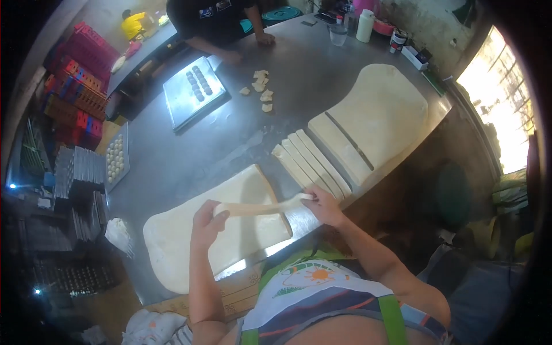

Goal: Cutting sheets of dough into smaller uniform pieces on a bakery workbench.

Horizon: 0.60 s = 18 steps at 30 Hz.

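A strip of pale dough (253,209) is stretched between my two hands, above the right part of a large flat dough slab (201,230). My left hand (207,221) is closed round its left end, and my right hand (323,206) pinches the right end. Several cut dough strips (310,164) lie side by side just beyond my right hand. Past them, a wide band of dough (340,148) sits parted by a narrow gap from a second big slab (388,106), which reaches toward the far right edge of the table.
On the metal table (190,152) are a tray of dark dough balls (177,109), dough scraps (267,96) and a white bottle (365,26). Across it stands a person in black (210,23). A tray of pale balls (117,158) and stacked crates (77,86) are at left.
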Each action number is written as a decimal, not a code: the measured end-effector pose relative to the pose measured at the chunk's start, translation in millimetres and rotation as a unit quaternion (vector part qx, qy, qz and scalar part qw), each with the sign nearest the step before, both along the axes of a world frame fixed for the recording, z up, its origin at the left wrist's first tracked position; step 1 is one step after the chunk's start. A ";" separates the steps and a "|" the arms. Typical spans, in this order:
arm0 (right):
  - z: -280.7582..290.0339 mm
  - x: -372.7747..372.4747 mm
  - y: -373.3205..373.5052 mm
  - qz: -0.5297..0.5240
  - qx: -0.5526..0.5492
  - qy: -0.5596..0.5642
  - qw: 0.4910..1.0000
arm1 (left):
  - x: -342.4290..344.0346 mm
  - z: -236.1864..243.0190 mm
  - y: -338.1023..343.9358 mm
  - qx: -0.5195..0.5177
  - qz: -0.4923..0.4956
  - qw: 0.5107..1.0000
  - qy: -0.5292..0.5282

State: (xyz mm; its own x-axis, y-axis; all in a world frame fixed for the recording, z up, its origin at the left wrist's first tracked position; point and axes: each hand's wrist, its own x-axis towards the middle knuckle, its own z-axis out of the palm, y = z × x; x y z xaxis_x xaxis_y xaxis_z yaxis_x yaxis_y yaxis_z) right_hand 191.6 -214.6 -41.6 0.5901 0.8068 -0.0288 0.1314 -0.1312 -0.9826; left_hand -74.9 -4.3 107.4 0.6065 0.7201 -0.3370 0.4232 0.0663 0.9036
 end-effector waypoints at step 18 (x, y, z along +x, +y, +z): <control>172.6 -74.2 38.2 0.181 0.145 -0.315 0.920 | 39.1 -19.4 -54.3 0.151 -0.160 0.949 -0.225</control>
